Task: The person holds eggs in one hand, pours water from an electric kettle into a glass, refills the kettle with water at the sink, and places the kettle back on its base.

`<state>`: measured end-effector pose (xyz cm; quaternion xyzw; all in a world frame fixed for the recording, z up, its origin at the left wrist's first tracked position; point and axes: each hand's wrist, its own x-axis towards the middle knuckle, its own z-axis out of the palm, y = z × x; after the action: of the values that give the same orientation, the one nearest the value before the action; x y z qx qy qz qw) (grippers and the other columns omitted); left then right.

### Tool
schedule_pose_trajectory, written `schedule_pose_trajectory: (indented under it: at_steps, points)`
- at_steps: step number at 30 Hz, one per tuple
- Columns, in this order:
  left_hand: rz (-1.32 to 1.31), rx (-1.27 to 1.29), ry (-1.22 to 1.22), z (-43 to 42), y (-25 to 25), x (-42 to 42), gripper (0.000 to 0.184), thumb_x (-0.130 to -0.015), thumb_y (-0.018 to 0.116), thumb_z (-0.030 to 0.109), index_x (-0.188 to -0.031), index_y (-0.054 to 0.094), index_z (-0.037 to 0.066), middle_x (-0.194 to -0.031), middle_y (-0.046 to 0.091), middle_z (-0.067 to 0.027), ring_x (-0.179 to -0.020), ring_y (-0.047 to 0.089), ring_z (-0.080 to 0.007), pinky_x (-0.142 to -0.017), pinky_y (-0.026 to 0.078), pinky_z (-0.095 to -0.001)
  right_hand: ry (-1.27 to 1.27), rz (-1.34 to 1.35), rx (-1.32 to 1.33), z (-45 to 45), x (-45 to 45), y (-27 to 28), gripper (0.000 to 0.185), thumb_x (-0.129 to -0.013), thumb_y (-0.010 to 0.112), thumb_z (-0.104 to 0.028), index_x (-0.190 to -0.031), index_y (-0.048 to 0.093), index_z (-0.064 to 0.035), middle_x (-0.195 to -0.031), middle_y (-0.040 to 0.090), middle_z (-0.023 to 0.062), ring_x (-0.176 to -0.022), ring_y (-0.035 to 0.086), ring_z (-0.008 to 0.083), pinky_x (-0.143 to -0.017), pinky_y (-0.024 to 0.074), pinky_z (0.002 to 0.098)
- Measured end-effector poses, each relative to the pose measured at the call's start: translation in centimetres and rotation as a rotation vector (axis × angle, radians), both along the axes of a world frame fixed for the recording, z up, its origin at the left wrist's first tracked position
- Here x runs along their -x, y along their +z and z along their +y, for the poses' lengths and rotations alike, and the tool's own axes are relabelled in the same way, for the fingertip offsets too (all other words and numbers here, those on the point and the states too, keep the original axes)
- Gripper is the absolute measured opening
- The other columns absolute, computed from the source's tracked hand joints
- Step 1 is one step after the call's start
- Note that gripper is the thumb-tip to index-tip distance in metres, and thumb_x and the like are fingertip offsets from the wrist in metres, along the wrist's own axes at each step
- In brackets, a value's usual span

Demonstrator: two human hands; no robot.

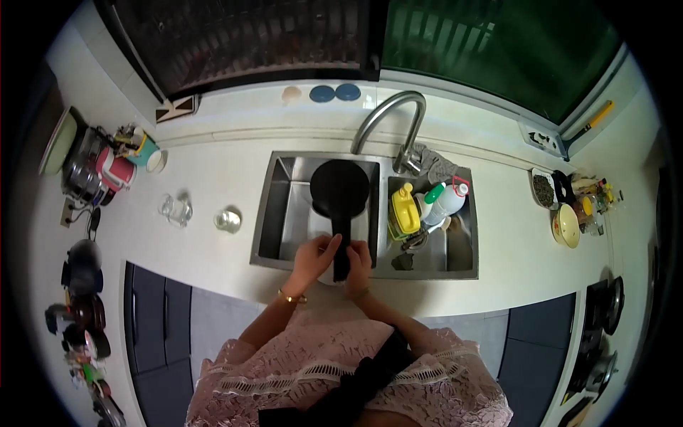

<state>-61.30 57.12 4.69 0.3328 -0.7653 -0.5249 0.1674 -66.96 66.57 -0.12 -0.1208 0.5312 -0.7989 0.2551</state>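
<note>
A black frying pan (339,186) is over the left basin of the steel sink (316,269), its round end toward the faucet and its handle pointing back at me. My left hand (314,262) closes on the handle from the left, thumb along its side. From the right, my right hand (358,267) grips the same handle, its fingers partly hidden behind it. Whether the pan touches the basin floor cannot be made out.
The faucet (411,139) arches behind the sink, with a grey cloth (435,165) beside its base. A yellow bottle (405,213) and a white jug (448,204) crowd the right basin. Two glass jars, one a clear jar (228,220), stand left. A patterned bowl (565,226) sits right.
</note>
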Motion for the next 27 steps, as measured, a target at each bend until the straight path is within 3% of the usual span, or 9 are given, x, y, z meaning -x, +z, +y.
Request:
schedule_pose_trajectory:
  at_steps: [3,4,7,10,12,13,18,21,27]
  points:
    - [-0.047,0.103,0.035,1.1,-0.3,0.7,0.051,-0.072,0.059,0.05,-0.071,0.059,-0.001,-0.054,0.055,-0.0137,-0.052,0.058,-0.0261,-0.049,0.043,-0.0323,0.201,0.058,0.08,1.0,0.1,-0.4,0.017,-0.083,0.047,-0.008,-0.098,0.046,0.0005,-0.09,0.053,0.0065,-0.085,0.049,0.013,-0.076,0.0393,0.0249]
    - [-0.159,0.156,0.035,1.1,-0.5,0.6,0.042,-0.072,0.064,0.039,-0.074,0.06,-0.002,-0.057,0.058,-0.0087,-0.053,0.055,-0.0108,-0.047,0.041,-0.0259,0.261,0.089,0.104,1.4,0.2,-0.8,0.02,-0.083,0.048,-0.009,-0.101,0.046,0.0004,-0.092,0.053,0.0068,-0.087,0.05,0.0135,-0.078,0.0389,0.0248]
    - [-0.18,0.124,0.069,1.3,-1.1,0.1,0.05,-0.066,0.065,0.049,-0.068,0.058,-0.001,-0.053,0.054,-0.0123,-0.05,0.057,-0.0239,-0.048,0.042,-0.033,0.409,0.099,0.083,2.6,0.9,0.2,0.025,-0.081,0.052,-0.011,-0.103,0.048,0.0003,-0.097,0.055,0.0081,-0.091,0.051,0.014,-0.079,0.0391,0.0241]
    - [-0.1,0.047,0.136,1.4,-2.5,-0.7,0.044,-0.065,0.069,0.041,-0.066,0.056,-0.001,-0.05,0.051,-0.0082,-0.046,0.051,-0.0148,-0.046,0.04,-0.0299,0.547,0.272,-0.323,3.6,3.0,2.2,0.024,-0.08,0.054,-0.013,-0.1,0.052,-0.0002,-0.096,0.058,0.0095,-0.087,0.055,0.0141,-0.075,0.0421,0.0247]
    - [-0.062,-0.047,0.212,1.2,-2.8,-0.9,0.039,-0.064,0.071,0.035,-0.065,0.056,-0.001,-0.049,0.048,-0.0043,-0.046,0.044,-0.0082,-0.043,0.037,-0.0267,0.467,0.401,-0.361,4.0,5.8,2.5,0.017,-0.082,0.053,-0.015,-0.087,0.059,0.0002,-0.076,0.06,0.005,-0.07,0.053,0.0077,-0.062,0.0413,0.0205]
    - [-0.126,-0.068,0.186,0.9,-3.4,-1.1,0.02,-0.072,0.067,0.017,-0.074,0.059,-0.001,-0.063,0.059,-0.0026,-0.057,0.054,-0.006,-0.054,0.042,-0.0202,0.376,0.376,-0.377,4.2,7.0,2.9,0.018,-0.083,0.052,-0.015,-0.09,0.058,-0.0003,-0.077,0.061,0.0049,-0.07,0.053,0.0075,-0.062,0.0412,0.0196]
    - [-0.02,-0.158,0.165,1.3,-3.8,-1.9,0.017,-0.072,0.064,0.011,-0.081,0.057,-0.001,-0.065,0.057,-0.0015,-0.058,0.051,-0.0064,-0.054,0.04,-0.0205,0.196,0.391,-0.264,-0.1,13.1,4.4,0.031,-0.085,0.05,-0.016,-0.111,0.047,0.0004,-0.096,0.057,0.005,-0.084,0.052,0.0081,-0.07,0.0405,0.0198]
    - [0.134,-0.268,0.201,1.6,-3.5,-1.5,0.013,-0.071,0.06,0.006,-0.081,0.055,-0.001,-0.064,0.054,-0.0005,-0.056,0.048,-0.0066,-0.052,0.038,-0.0206,0.359,-0.013,-0.085,-2.3,12.0,7.5,0.04,-0.085,0.051,-0.017,-0.12,0.041,0.0008,-0.104,0.053,0.0058,-0.096,0.047,0.0089,-0.08,0.0381,0.0217]
    - [0.249,-0.337,0.272,1.0,-4.2,-1.9,0.013,-0.066,0.056,0.0,-0.079,0.056,0.0,-0.063,0.05,0.0027,-0.054,0.043,-0.0048,-0.05,0.034,-0.0193,0.6,0.484,-0.021,-1.1,11.6,11.0,0.032,-0.085,0.047,-0.007,-0.116,0.045,0.0014,-0.104,0.055,0.0073,-0.096,0.05,0.0107,-0.083,0.038,0.0227]
